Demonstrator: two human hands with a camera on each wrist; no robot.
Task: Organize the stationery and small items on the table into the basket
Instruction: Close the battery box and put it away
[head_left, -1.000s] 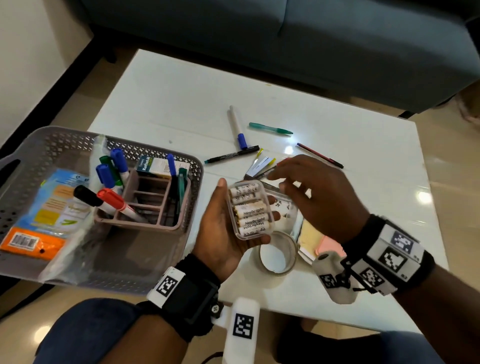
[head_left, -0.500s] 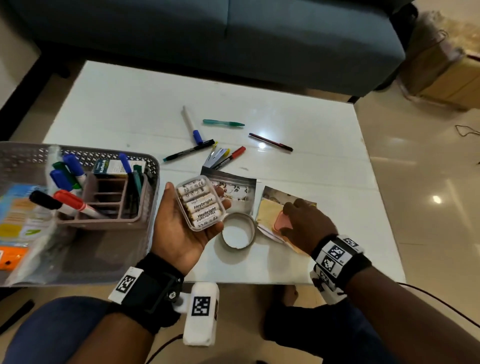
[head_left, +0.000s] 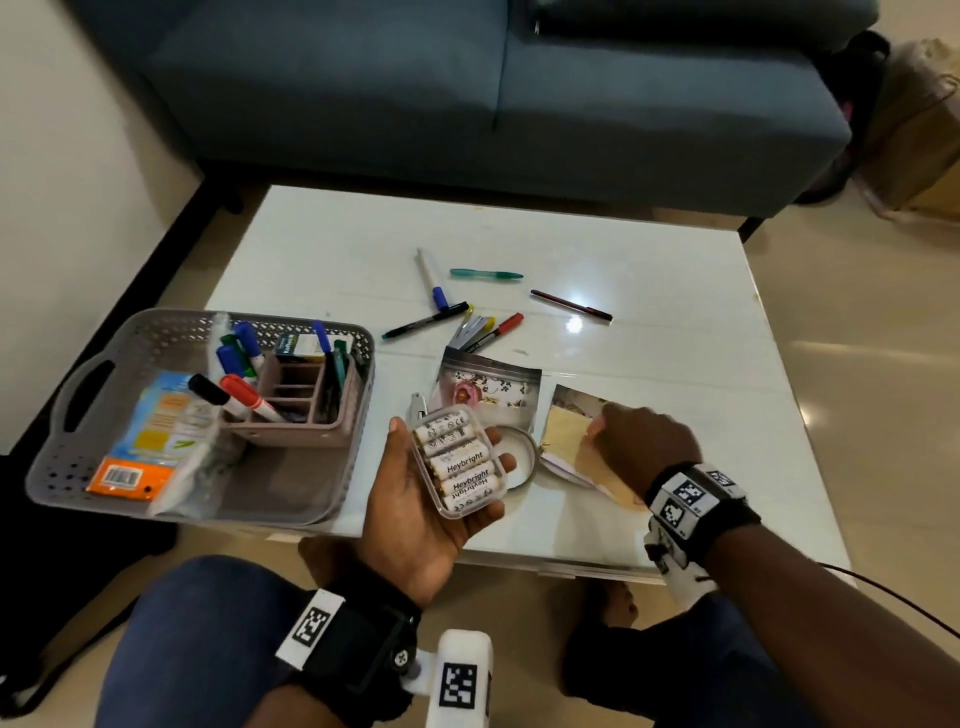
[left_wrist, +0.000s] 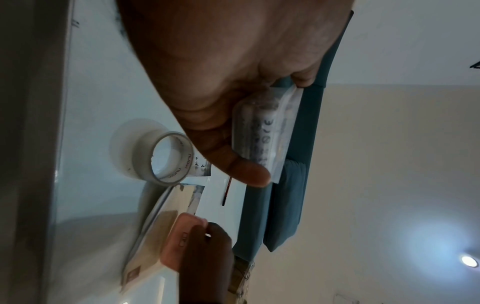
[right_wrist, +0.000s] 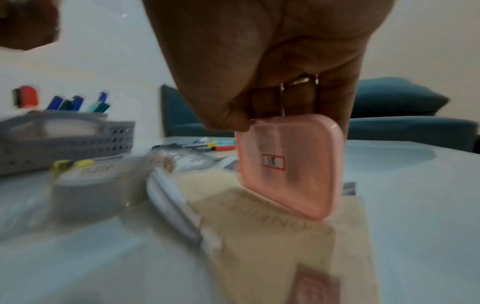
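My left hand (head_left: 436, 499) lies palm up at the table's near edge and holds a clear box of batteries (head_left: 460, 462), fingers curled round its sides; the same box (left_wrist: 262, 131) shows in the left wrist view. My right hand (head_left: 641, 441) pinches a small pink plastic case (right_wrist: 288, 164) by its top edge, tilted just above a stack of paper packets (head_left: 569, 441). The pink case (left_wrist: 179, 242) also appears low in the left wrist view. The grey basket (head_left: 78, 467) stands at the table's left end.
Inside the basket are a pink organiser (head_left: 306, 410) with markers and an orange-blue packet (head_left: 150, 441). A tape roll (head_left: 519, 457) and a patterned zip bag (head_left: 493, 387) lie between my hands. Several pens (head_left: 483, 274) lie mid-table. A blue sofa (head_left: 467, 93) stands behind.
My right hand left the battery box, moved right and down to the paper packets and took hold of the pink case. The left hand still holds the batteries.
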